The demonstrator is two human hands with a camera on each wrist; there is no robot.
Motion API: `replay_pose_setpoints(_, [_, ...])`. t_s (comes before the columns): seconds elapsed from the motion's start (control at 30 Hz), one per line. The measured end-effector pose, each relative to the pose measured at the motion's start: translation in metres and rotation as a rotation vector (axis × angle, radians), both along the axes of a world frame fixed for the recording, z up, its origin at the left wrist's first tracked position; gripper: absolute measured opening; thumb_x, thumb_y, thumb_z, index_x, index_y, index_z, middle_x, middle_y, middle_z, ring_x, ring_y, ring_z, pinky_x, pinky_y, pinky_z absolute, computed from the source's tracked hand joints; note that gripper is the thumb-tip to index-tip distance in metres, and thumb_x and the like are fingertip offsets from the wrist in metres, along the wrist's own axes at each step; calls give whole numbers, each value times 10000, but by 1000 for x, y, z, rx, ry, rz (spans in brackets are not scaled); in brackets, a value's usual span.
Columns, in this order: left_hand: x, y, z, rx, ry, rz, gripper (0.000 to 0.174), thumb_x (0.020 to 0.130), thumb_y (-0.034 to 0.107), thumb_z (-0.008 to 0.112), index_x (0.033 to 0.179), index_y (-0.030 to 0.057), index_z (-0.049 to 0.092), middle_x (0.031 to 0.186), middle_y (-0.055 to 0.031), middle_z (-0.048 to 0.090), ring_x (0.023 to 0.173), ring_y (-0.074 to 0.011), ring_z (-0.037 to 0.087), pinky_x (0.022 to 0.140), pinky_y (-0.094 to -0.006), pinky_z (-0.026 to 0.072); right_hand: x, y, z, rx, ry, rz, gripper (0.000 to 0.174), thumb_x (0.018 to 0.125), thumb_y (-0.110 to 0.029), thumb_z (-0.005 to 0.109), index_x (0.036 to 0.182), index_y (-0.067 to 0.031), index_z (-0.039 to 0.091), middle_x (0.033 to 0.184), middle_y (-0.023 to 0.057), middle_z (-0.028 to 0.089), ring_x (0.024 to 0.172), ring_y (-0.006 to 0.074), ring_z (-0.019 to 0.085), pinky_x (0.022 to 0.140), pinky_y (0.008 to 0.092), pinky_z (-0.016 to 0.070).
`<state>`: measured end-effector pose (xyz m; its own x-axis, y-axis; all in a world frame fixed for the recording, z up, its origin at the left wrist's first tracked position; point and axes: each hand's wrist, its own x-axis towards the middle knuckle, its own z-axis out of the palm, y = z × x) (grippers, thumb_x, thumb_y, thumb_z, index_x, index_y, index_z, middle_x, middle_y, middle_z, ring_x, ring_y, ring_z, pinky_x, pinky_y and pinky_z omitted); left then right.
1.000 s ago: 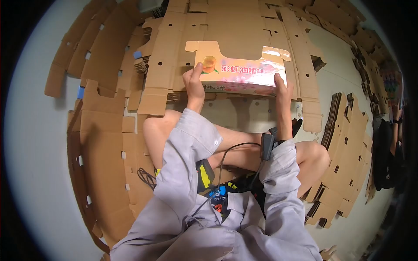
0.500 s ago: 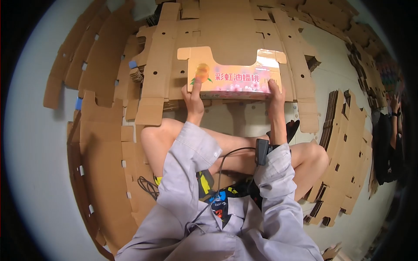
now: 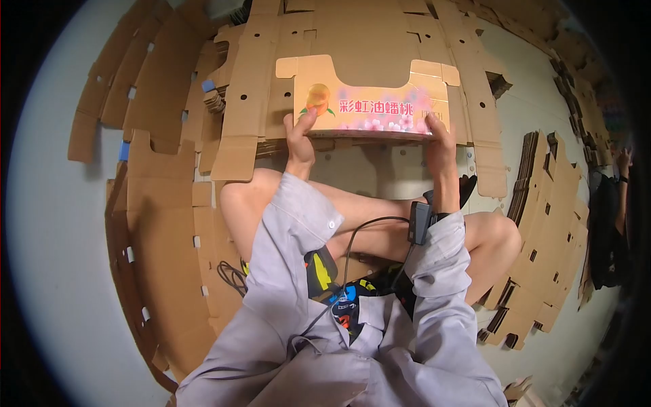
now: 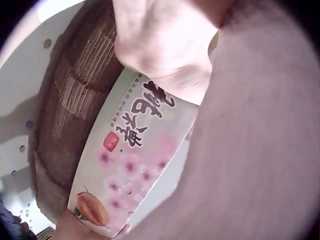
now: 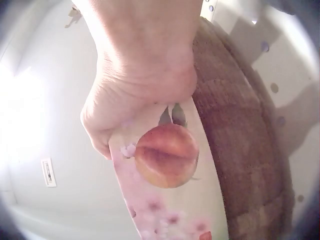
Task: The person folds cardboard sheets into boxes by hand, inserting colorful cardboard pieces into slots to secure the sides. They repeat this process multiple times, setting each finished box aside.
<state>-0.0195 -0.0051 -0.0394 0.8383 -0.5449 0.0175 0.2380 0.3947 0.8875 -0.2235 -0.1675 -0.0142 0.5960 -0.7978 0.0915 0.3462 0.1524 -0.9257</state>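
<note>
Both hands hold a printed carton piece (image 3: 376, 108) over a big stack of flat brown cardboard (image 3: 366, 41). Its face shows a peach, pink blossoms and red characters, with a wide notch in its top edge and small flaps at the upper corners. My left hand (image 3: 300, 142) grips the lower left end, thumb on the printed face. At the lower right end my right hand (image 3: 441, 146) does the same, its thumb also on the face. Both wrist views show a folded side of the carton (image 4: 135, 145) with more blossoms and fruit; the fingers behind it are mostly hidden.
Tall flat cardboard sheets (image 3: 163, 224) lie on the left, and another cardboard stack (image 3: 542, 251) lies on the right. A black cable (image 3: 366, 220) runs from the wrist device (image 3: 420, 222) over the crossed legs. Another person's arm (image 3: 622, 183) shows at the far right.
The carton has tilted so its printed face shows more fully and the lower side appears narrower. Since half a second ago it sits higher in the view; both hands keep their hold.
</note>
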Motion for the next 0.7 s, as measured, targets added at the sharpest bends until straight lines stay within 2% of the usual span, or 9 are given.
replay_pose_setpoints(0.23, [5, 0, -2, -20, -15, -84, 369, 835, 190, 630, 1083, -32, 471, 1056, -97, 526, 1011, -171, 522, 940, -321, 380, 1, -6, 3, 33, 40, 58, 454, 842, -227, 602, 1202, 39, 526, 1108, 109, 624, 1013, 194, 607, 906, 325, 440])
replay_pose_setpoints(0.33, [3, -2, -6, -8, -3, -10, 340, 816, 172, 629, 1050, -33, 491, 1042, -95, 533, 997, -170, 528, 927, -316, 386, 4, -7, 0, 35, 34, 3, 420, 826, -221, 604, 1144, 51, 565, 1058, 109, 643, 978, 197, 619, 882, 322, 444])
replay_pose_setpoints(0.43, [3, -5, -3, -43, -16, -25, 297, 792, 154, 632, 1002, -21, 516, 1025, -91, 542, 975, -165, 527, 925, -313, 381, 7, -6, -1, 12, 26, -66, 386, 804, -208, 622, 1084, 56, 595, 999, 112, 648, 925, 183, 615, 853, 293, 442])
replay_pose_setpoints(0.53, [-7, -10, 17, -32, -103, 41, 301, 784, 131, 622, 1029, -23, 538, 1038, -93, 548, 1001, -162, 517, 909, -309, 394, 13, -6, -9, -11, 85, -214, 359, 797, -191, 639, 1053, 58, 607, 939, 110, 644, 870, 165, 601, 816, 263, 443])
replay_pose_setpoints(0.63, [-8, -19, 9, 88, -280, 306, 387, 799, 120, 579, 1140, -58, 535, 1012, -94, 617, 946, -175, 579, 866, -293, 435, 21, 6, 2, -23, 27, -375, 371, 795, -177, 653, 1063, 72, 592, 997, 130, 621, 878, 157, 583, 808, 259, 450])
replay_pose_setpoints(0.7, [-12, -23, 12, 49, -330, 435, 413, 800, 112, 577, 1176, -50, 520, 1009, -86, 618, 969, -174, 569, 859, -291, 435, 25, 9, 4, -65, -10, -455, 384, 809, -173, 647, 1101, 70, 587, 1058, 125, 601, 925, 152, 566, 797, 276, 456])
